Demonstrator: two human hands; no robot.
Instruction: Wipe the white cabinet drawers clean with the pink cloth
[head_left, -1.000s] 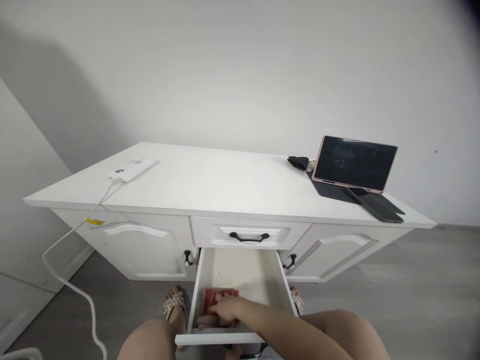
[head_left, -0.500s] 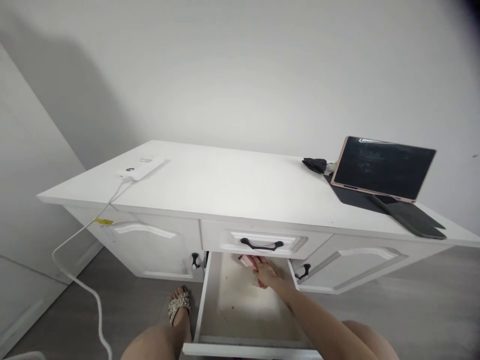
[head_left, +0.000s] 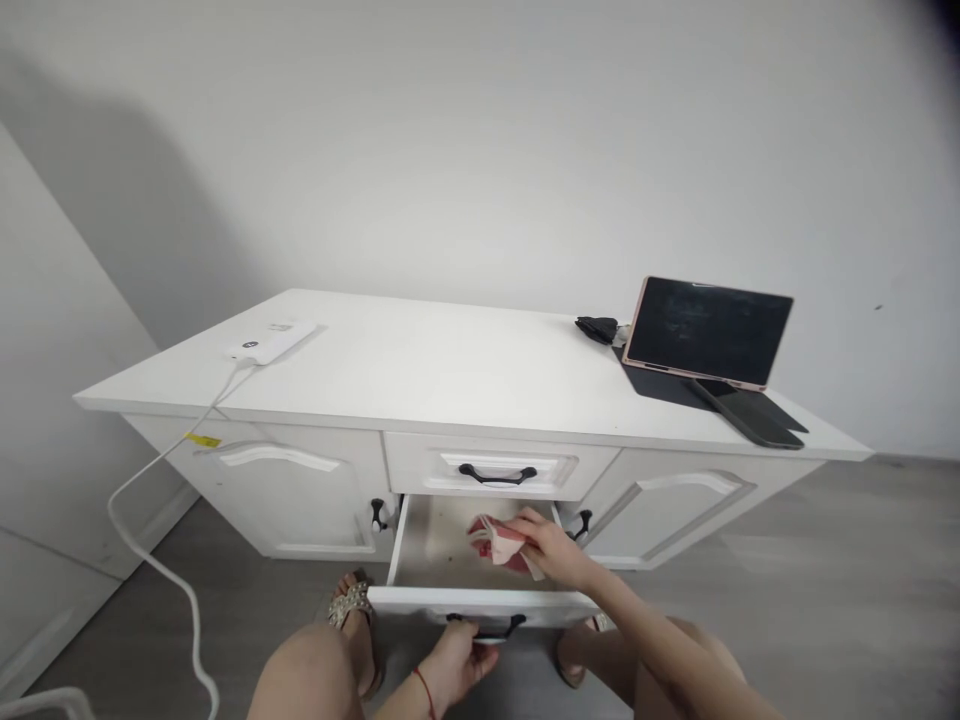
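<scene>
My right hand (head_left: 553, 548) is closed on a crumpled red and pale pink cloth (head_left: 501, 543), held over the lower drawer (head_left: 426, 562). The drawer stands partly pulled out, and a few small dark specks show on its pale bottom. Below its front edge, my left hand (head_left: 456, 662) grips the black drawer handle (head_left: 513, 627) near its left end, with the thumb on top. A red string circles the left wrist.
On the white cabinet top (head_left: 420, 360) lie a white power bank (head_left: 274, 342) with a hanging cable (head_left: 142, 545), a propped tablet (head_left: 709, 332), a dark phone-like slab (head_left: 750, 415) and a black bundle (head_left: 598, 329). A closed upper drawer (head_left: 420, 460) sits above; my knees flank the open one.
My right hand has lifted the cloth from the drawer's bottom and come nearer. My left hand has come into view at the handle. The drawer is now pushed farther in.
</scene>
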